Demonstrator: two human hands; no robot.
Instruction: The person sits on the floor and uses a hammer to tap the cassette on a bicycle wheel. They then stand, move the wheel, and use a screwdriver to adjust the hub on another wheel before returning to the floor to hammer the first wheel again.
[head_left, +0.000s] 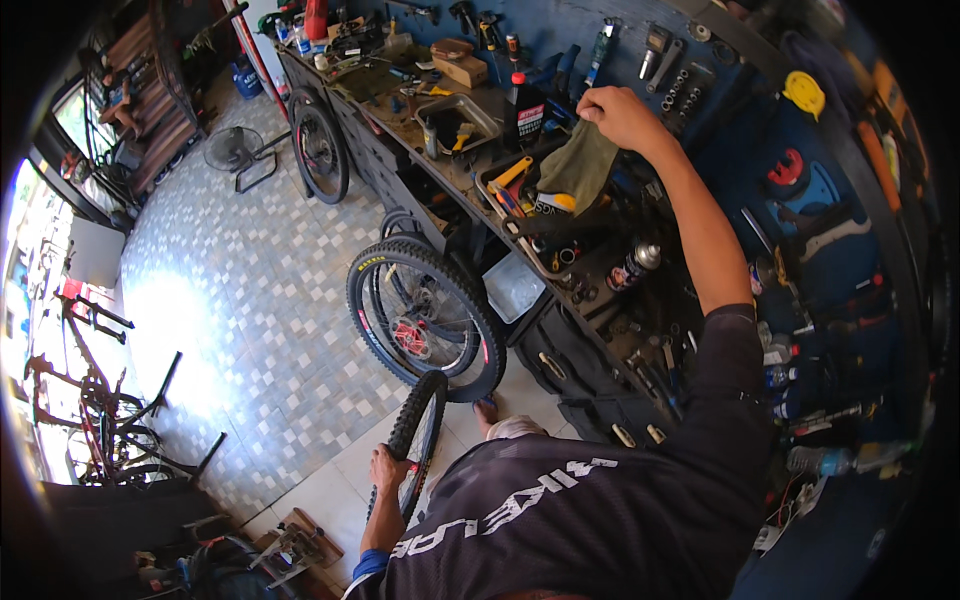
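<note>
My left hand [387,467] is closed round a bicycle wheel [407,425] with a knobby black tyre, held upright beside my legs. Up over the workbench, my right hand [622,118] pinches the top of an olive-green cloth [583,168], which hangs down over a tool tray [515,228]. A yellow-handled tool [513,178] lies in that tray, just left of the cloth. Behind the cloth's left side stands a black bottle [524,112] with a red cap. In front of the bench, more bicycle wheels [362,290] lean together.
Along the right runs a cluttered workbench [470,190] with a metal pan [470,125] and a spray can [635,266]. Tools hang on the blue wall [640,20]. A drawer cabinet [560,365] stands below. Bike frames [95,390] and a fan [235,148] are at left.
</note>
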